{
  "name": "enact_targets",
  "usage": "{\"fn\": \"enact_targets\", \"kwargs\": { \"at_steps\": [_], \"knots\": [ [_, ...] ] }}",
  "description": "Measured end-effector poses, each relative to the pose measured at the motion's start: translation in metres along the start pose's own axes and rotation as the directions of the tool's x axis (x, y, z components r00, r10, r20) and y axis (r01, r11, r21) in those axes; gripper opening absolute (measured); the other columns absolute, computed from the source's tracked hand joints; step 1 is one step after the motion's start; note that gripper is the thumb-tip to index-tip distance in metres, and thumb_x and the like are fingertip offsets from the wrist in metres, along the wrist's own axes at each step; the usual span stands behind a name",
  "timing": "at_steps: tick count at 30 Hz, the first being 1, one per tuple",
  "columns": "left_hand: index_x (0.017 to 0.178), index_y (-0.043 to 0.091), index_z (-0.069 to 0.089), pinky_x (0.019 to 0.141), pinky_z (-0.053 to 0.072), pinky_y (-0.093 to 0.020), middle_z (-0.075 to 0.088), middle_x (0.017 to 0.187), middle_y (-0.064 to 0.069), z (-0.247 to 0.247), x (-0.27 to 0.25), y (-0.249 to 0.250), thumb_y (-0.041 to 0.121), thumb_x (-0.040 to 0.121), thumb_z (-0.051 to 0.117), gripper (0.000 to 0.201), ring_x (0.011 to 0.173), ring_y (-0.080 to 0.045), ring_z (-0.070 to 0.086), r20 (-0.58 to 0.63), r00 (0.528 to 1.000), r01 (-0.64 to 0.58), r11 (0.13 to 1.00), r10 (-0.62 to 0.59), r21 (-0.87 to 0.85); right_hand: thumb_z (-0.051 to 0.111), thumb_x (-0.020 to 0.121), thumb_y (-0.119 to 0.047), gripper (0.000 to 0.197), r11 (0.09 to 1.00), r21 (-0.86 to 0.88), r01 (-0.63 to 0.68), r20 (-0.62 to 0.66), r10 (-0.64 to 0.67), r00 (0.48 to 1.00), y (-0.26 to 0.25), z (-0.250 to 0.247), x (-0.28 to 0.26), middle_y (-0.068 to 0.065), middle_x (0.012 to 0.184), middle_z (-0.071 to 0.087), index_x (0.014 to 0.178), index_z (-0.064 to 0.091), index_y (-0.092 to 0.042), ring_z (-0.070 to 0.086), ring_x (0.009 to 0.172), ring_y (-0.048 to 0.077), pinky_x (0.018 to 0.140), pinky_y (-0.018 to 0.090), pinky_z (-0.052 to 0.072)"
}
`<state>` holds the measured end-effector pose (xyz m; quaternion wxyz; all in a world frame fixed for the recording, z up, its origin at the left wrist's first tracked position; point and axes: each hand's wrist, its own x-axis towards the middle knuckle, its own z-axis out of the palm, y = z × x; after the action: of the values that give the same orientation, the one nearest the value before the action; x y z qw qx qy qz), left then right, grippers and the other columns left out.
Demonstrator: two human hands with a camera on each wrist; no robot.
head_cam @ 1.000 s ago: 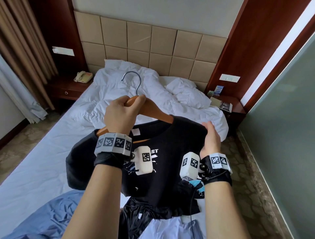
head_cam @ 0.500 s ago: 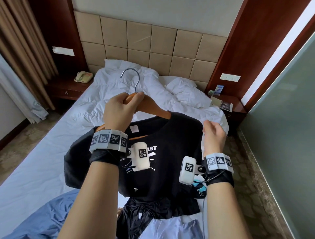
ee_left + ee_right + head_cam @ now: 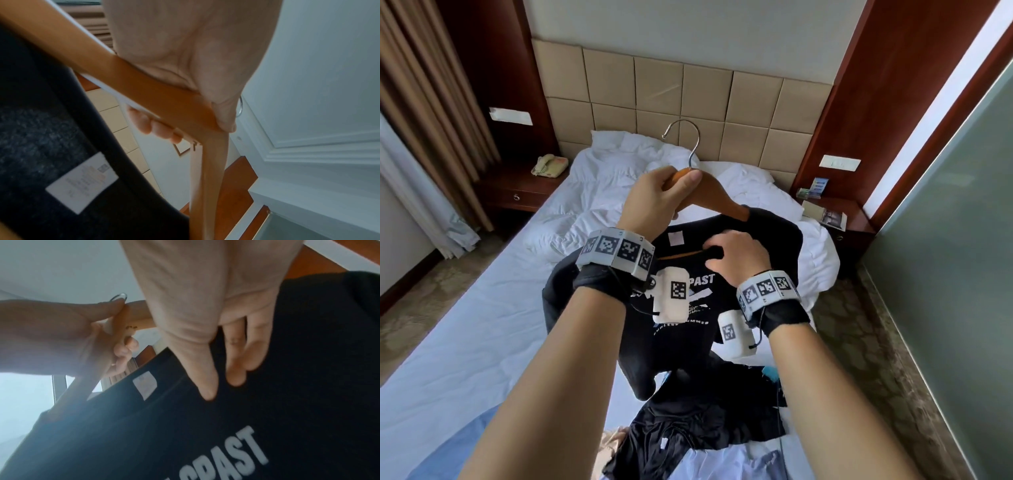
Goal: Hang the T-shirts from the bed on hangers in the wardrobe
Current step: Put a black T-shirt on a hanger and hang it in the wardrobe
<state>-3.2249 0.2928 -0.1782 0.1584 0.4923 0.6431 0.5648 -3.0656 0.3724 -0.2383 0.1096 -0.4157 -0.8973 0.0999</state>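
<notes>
A wooden hanger [image 3: 717, 200] with a metal hook [image 3: 687, 144] is held up over the bed. My left hand [image 3: 657, 202] grips it at the top, just under the hook, with the thumb on the near face [image 3: 224, 116]. A black T-shirt [image 3: 688, 329] with white print hangs on the hanger [image 3: 164, 100], its white neck label [image 3: 82, 183] showing. My right hand [image 3: 736, 257] is at the front of the collar. Thumb and fingers [image 3: 236, 369] pinch the black T-shirt [image 3: 287, 402] there. The shirt's left shoulder sags low behind my left wrist.
Below the shirt, more clothes lie on the bed: a black garment [image 3: 688, 442], something white [image 3: 722, 466] and blue fabric [image 3: 431, 474]. A rumpled white duvet [image 3: 613, 192] covers the head end. Nightstands stand left [image 3: 517, 192] and right [image 3: 839, 222]; a glass wall [image 3: 945, 257] is on the right.
My right hand has left the shirt's right shoulder and moved left to the front of the collar. The left hand keeps its grip on the hanger.
</notes>
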Motion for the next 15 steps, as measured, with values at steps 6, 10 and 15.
{"fn": "enact_targets", "kwargs": {
  "at_steps": [6, 10, 15],
  "knots": [
    [0.087, 0.005, 0.061, 0.065, 0.057, -0.052, 0.068, 0.069, -0.007, -0.014, 0.010, 0.012, 0.057, 0.092, 0.057, 0.053, 0.058, -0.022, 0.064, -0.013, 0.999, -0.043, 0.999, 0.043, 0.022, 0.069, 0.089, -0.032, 0.018, 0.981, 0.117, 0.154, -0.330, -0.108, 0.938, 0.008, 0.006, -0.010, -0.013, 0.112, 0.072, 0.104, 0.078, -0.031, 0.066, 0.103, 0.011, 0.089, 0.029, 0.051],
    [0.083, 0.007, 0.061, 0.061, 0.056, -0.049, 0.067, 0.068, -0.012, -0.013, 0.015, 0.017, 0.057, 0.091, 0.059, 0.051, 0.053, -0.020, 0.059, -0.007, 0.996, -0.083, 0.996, 0.084, 0.024, 0.072, 0.084, -0.022, 0.011, 0.912, 0.268, 0.310, -0.448, -0.167, 0.878, 0.003, 0.009, -0.011, -0.013, 0.094, 0.075, 0.090, 0.080, -0.025, 0.069, 0.087, 0.004, 0.082, 0.030, 0.056],
    [0.081, 0.008, 0.062, 0.056, 0.054, -0.050, 0.062, 0.068, -0.010, -0.002, 0.016, 0.021, 0.055, 0.090, 0.062, 0.047, 0.048, -0.018, 0.058, -0.001, 0.995, -0.095, 0.994, 0.095, 0.058, 0.060, 0.086, -0.022, 0.020, 0.959, 0.200, 0.202, -0.042, -0.198, 0.979, -0.013, -0.007, -0.009, -0.010, 0.075, 0.067, 0.100, 0.073, -0.026, 0.070, 0.075, 0.013, 0.080, 0.036, 0.057]
  ]
}}
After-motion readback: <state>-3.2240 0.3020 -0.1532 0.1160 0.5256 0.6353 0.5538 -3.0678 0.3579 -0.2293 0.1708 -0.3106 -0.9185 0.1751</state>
